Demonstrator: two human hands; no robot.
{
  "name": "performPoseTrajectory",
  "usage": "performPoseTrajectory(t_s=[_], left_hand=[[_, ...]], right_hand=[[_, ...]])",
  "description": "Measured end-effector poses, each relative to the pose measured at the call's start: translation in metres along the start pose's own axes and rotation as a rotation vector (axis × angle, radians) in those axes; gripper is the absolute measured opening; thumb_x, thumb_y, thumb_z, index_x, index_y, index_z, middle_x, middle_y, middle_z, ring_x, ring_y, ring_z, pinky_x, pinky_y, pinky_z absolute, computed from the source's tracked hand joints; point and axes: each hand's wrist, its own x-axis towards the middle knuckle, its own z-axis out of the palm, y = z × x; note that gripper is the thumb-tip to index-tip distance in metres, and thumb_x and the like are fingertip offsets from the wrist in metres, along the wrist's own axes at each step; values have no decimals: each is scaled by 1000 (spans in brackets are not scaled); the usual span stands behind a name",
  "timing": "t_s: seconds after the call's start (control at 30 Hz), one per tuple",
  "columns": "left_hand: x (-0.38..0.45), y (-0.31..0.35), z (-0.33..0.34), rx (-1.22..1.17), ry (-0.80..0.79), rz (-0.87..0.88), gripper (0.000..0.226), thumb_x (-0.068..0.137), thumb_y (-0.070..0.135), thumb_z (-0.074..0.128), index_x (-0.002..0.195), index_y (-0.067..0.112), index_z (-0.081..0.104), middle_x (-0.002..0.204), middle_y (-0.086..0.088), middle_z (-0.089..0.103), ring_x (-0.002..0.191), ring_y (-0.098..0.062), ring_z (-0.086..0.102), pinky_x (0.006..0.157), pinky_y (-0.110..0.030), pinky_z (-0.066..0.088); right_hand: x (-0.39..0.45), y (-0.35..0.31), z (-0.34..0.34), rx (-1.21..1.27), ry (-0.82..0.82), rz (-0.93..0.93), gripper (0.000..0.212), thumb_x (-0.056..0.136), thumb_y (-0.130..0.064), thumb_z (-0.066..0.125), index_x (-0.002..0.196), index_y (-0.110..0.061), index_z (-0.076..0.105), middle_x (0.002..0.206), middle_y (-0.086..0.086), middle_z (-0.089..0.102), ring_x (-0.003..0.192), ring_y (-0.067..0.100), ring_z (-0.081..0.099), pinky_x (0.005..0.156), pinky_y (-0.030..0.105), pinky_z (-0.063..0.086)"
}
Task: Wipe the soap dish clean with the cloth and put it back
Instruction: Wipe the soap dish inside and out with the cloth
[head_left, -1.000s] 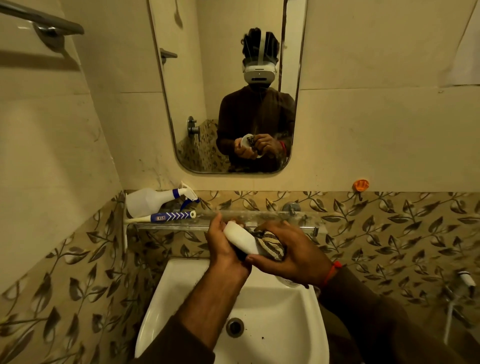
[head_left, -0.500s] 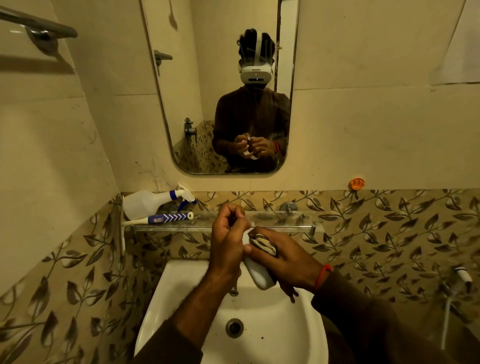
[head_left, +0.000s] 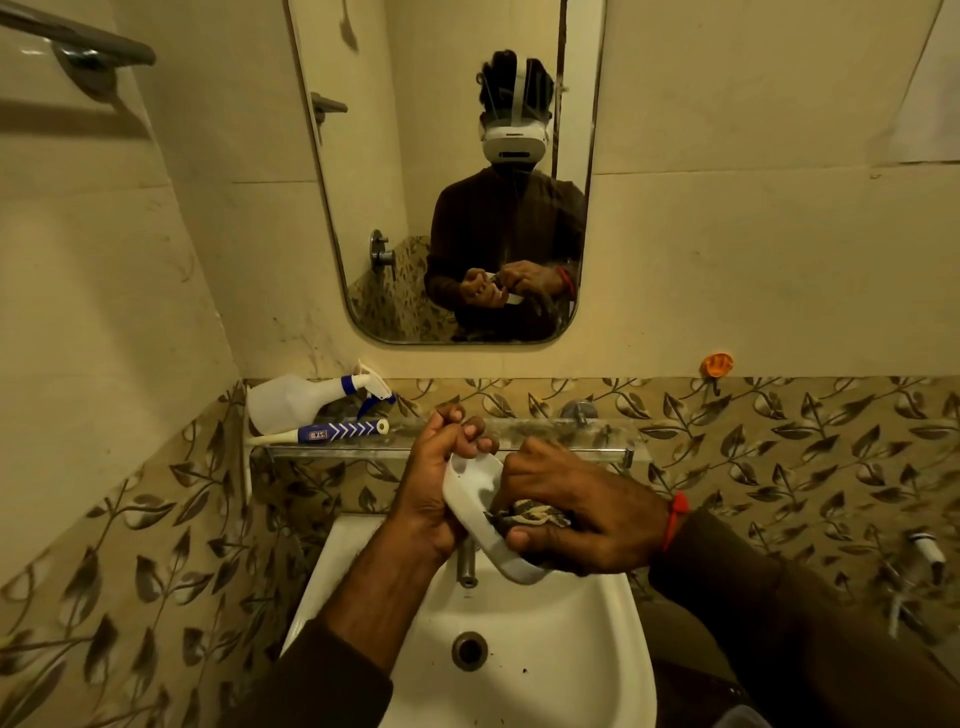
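Note:
I hold a white oval soap dish (head_left: 475, 491) over the white sink (head_left: 530, 644), tilted so its hollow inside faces me. My left hand (head_left: 436, 486) grips its upper left rim and back. My right hand (head_left: 576, 512) presses a striped grey and cream cloth (head_left: 530, 514) into the dish's lower right part. The thumb of that hand lies under the dish's lower end. Most of the cloth is hidden inside my fist.
A glass shelf (head_left: 587, 441) runs along the wall behind my hands, with a white spray bottle (head_left: 301, 400) and a blue and white tube (head_left: 332, 431) lying on its left end. The tap spout (head_left: 466, 564) juts out just under the dish. A mirror (head_left: 447, 171) hangs above.
The dish has turned from edge-on to its hollow side facing me. My right hand with the cloth has slid down to the dish's lower end.

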Motion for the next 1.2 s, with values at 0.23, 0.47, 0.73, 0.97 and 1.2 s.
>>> performPoseTrajectory(t_s=[0.23, 0.47, 0.73, 0.97, 1.2], left_hand=[[2, 6, -22, -171, -47, -97, 33, 68, -6, 44, 84, 20, 54, 78, 0, 54, 64, -17, 52, 65, -32, 53], [-2, 4, -30, -185, -116, -192, 47, 58, -6, 57, 97, 21, 65, 100, -8, 71, 84, -28, 66, 72, -45, 59], [-4, 2, -35, -188, -178, -231, 62, 45, -8, 73, 101, 19, 67, 108, -12, 69, 86, -30, 62, 69, -45, 60], [-10, -7, -34, -83, -138, -154, 50, 64, -8, 48, 104, 21, 60, 102, -6, 69, 79, -23, 63, 71, -38, 55], [-18, -25, -37, -72, -29, -163, 35, 75, 11, 59, 109, 17, 62, 110, -12, 70, 99, -32, 63, 96, -48, 47]], right_hand=[[-12, -2, 12, 885, 693, 333, 28, 92, -33, 50, 109, -12, 59, 100, 1, 69, 97, 24, 66, 78, 31, 56], [-27, -8, 27, 857, 688, 237, 31, 90, -29, 54, 112, -8, 59, 104, 8, 67, 98, 30, 65, 80, 39, 56], [-22, -13, 14, 828, 998, 475, 23, 91, -28, 55, 112, -21, 58, 106, 2, 67, 95, 23, 68, 67, 42, 60], [-15, -23, 21, 416, 243, 660, 43, 75, -53, 66, 103, -36, 40, 100, -12, 61, 84, 0, 65, 61, 16, 54], [-20, -11, 35, 290, 182, 720, 38, 76, -22, 75, 98, -34, 45, 91, -9, 65, 81, 3, 63, 66, 21, 56]])
